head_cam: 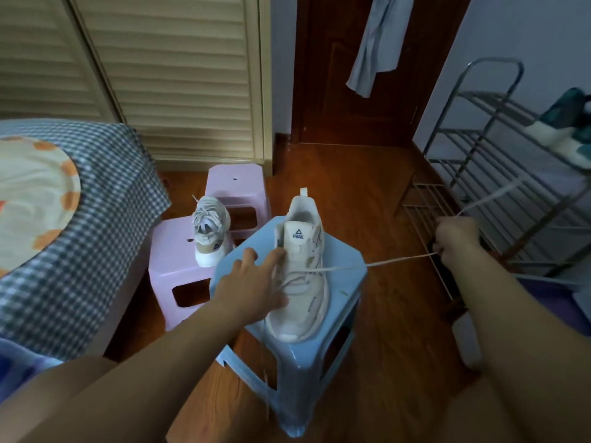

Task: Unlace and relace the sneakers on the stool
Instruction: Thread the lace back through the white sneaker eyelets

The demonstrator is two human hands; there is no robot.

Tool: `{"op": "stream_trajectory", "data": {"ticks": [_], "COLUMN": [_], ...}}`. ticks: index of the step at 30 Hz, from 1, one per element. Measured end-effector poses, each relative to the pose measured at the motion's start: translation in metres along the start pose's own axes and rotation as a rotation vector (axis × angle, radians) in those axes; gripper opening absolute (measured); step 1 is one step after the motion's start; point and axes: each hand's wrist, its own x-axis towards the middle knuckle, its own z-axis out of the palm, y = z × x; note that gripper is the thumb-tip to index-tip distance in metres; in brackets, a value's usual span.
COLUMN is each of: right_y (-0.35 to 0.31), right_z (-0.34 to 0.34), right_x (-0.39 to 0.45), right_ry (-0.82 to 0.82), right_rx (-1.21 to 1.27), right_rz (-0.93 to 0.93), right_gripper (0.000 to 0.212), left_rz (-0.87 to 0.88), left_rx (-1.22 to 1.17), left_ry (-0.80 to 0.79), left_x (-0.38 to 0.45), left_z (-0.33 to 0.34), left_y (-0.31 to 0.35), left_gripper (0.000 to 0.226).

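A cream sneaker (307, 251) lies on the blue stool (347, 282), toe toward me, its upper eyelets bare. My left hand (252, 282) presses on the sneaker's left side with fingers spread. Off to the right of the stool, my right hand (455, 238) grips the shoelace (399, 259), which runs taut from the shoe's middle eyelets; the loose end flies up to the right. A second, fully laced sneaker (209, 228) stands on a pink stool (172, 251) to the left.
Another pink stool (235, 183) stands behind. A bed with a checked cover (96, 203) fills the left. A metal shoe rack (499, 174) holding a teal shoe stands close on the right. Louvred wardrobe doors and a brown door are at the back.
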Motion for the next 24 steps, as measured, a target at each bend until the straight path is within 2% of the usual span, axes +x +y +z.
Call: {"op": "stream_trajectory", "data": {"ticks": [2, 3, 5, 7, 9, 10, 12, 14, 16, 17, 19, 21, 24], "right_y": [0.003, 0.000, -0.007, -0.016, -0.023, -0.025, -0.026, -0.023, -0.021, -0.022, -0.021, -0.016, -0.003], "right_z": [0.000, 0.002, 0.010, 0.016, 0.018, 0.018, 0.019, 0.021, 0.021, 0.020, 0.013, 0.007, 0.000], "right_x": [-0.004, -0.013, -0.037, -0.066, -0.091, -0.101, -0.118, -0.126, -0.127, -0.123, -0.104, -0.074, -0.036], "right_ry": [-0.047, -0.126, -0.395, -0.675, -0.870, -0.933, -1.018, -1.068, -1.067, -1.045, -0.954, -0.791, -0.447], "right_rx": [-0.024, -0.001, 0.190, 0.483, 0.623, 0.643, 0.633, 0.612, 0.626, 0.633, 0.642, 0.619, 0.391], "right_rz": [-0.035, -0.053, -0.031, 0.115, 0.227, 0.259, 0.295, 0.310, 0.317, 0.309, 0.294, 0.269, 0.122], "right_gripper": [0.029, 0.027, 0.028, 0.032, 0.032, 0.031, 0.030, 0.029, 0.027, 0.026, 0.025, 0.028, 0.027], "left_rz": [0.052, 0.099, 0.244, 0.393, 0.435, 0.412, 0.328, 0.273, 0.321, 0.342, 0.397, 0.483, 0.486], "left_rx": [0.003, -0.009, -0.083, -0.134, -0.231, -0.347, -0.788, -1.171, -1.198, -1.144, -0.842, -0.482, -0.275], "left_ry": [0.026, 0.060, 0.149, 0.208, 0.205, 0.148, -0.074, -0.245, -0.314, -0.368, -0.466, -0.592, -0.696], "left_x": [-0.003, -0.004, -0.003, -0.001, 0.002, 0.002, -0.003, -0.010, -0.023, -0.031, -0.047, -0.061, -0.072], "left_z": [0.001, 0.002, 0.008, 0.013, 0.015, 0.012, -0.002, -0.013, -0.015, -0.014, -0.007, 0.003, 0.012], "left_y": [0.002, 0.005, 0.015, 0.026, 0.041, 0.050, 0.074, 0.098, 0.110, 0.112, 0.105, 0.094, 0.085], "left_gripper": [0.085, 0.082, 0.077, 0.079, 0.083, 0.083, 0.078, 0.055, 0.029, 0.028, 0.032, 0.035, 0.036]}}
